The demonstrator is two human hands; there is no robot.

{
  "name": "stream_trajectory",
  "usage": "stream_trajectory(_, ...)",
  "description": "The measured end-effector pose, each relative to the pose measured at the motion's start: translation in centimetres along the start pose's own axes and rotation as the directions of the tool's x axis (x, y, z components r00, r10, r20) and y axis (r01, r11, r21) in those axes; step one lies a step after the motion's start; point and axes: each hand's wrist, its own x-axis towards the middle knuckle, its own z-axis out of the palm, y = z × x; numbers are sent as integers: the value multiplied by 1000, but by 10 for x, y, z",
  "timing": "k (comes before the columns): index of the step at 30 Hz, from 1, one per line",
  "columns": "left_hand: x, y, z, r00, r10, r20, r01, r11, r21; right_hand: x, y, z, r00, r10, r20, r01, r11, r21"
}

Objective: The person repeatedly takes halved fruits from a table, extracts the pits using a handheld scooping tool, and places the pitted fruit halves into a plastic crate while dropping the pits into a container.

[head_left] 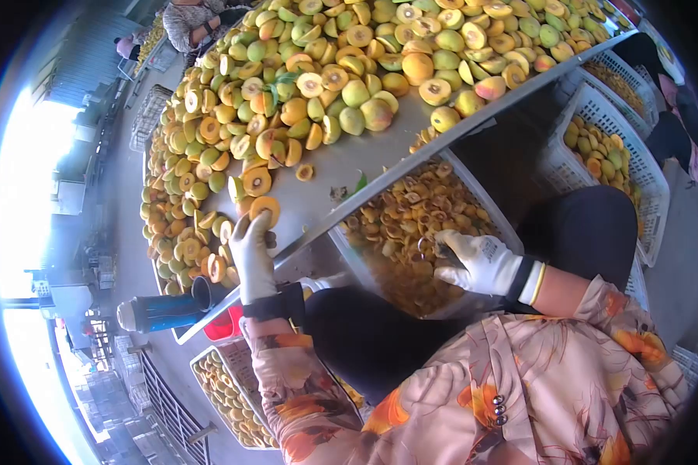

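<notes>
My left hand (pixel 253 252), in a white glove, is at the metal table's edge with its fingers closed on a cut fruit half (pixel 264 211), whose orange cut face shows. My right hand (pixel 479 263), also gloved, is over a crate of small orange-brown pieces (pixel 411 267). Its fingers are curled around a small tool with a metal ring (pixel 422 245), mostly hidden by the glove. A large heap of whole and halved yellow-green fruit (pixel 295 85) covers much of the metal table (pixel 341 167).
White crates of fruit stand at the right (pixel 650 167) and lower left (pixel 233 399). A blue flask (pixel 159 312) and a dark cup (pixel 203 293) are at the table's left corner. Another person's sleeve (pixel 190 23) is across the table, and a co-worker (pixel 675 116) sits at the right.
</notes>
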Motion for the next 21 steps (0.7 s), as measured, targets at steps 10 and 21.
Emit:
stream_trajectory(10,-149,23,58,961,108,253,128,638,-759,-23,-87,-20,970,-205,-129,225,961,159)
stream_trajectory(21,-256,47,87,969,237,69,-174,854,-490,-44,-130,-9,867,-444,-228,441,895,-67)
